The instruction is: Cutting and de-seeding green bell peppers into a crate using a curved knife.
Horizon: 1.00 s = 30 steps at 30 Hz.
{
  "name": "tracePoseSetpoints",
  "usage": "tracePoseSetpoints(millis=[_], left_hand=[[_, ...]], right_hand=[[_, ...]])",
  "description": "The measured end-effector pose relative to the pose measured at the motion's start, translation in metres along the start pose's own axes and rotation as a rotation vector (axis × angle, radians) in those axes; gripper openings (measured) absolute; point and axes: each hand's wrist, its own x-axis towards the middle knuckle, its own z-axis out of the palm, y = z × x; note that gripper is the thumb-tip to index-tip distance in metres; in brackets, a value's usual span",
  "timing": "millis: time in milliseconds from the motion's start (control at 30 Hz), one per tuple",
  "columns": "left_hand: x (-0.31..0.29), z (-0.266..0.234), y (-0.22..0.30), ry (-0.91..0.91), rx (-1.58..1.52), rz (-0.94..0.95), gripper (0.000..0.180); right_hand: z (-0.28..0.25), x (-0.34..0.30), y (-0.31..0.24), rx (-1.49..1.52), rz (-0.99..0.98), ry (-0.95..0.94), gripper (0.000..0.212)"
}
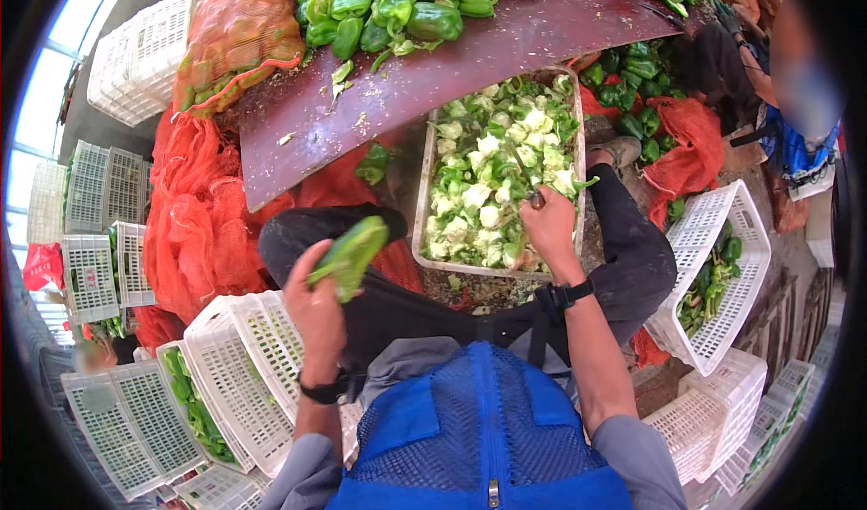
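My left hand [316,316] is closed around a green pepper [350,255], which looks cut open and is held above my left thigh. My right hand [552,232] grips a small knife [520,163] by its dark handle, with the blade pointing away from me over a white tray [422,194]. Pale pepper cores [479,180] with seeds and green scraps fill that tray, between my legs. Ahead, a reddish-brown board [397,85] bears a heap of whole green peppers [397,9].
Red mesh sacks [203,212] lie to the left, one full sack [239,36] at the board's edge. White plastic crates [226,365] crowd the left; another crate [713,275] on the right holds pepper pieces. Across the right stands a co-worker's gloved hand [728,18] near more peppers.
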Motion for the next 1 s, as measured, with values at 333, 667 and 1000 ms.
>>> tracePoseSetpoints(millis=[333, 667, 1000], left_hand=[[-0.049, -0.266, 0.006, 0.547, 1.182, 0.151, 0.046], [-0.058, -0.152, 0.003, 0.041, 0.566, 0.187, 0.043], [-0.061, 0.070, 0.002, -0.578, -0.232, -0.299, 0.037]], right_hand=[[-0.016, -0.042, -0.054, 0.711, 0.087, -0.121, 0.006], [-0.039, -0.096, -0.108, 0.702, -0.078, -0.225, 0.012], [-0.050, -0.128, -0.109, 0.665, -0.247, -0.257, 0.013]])
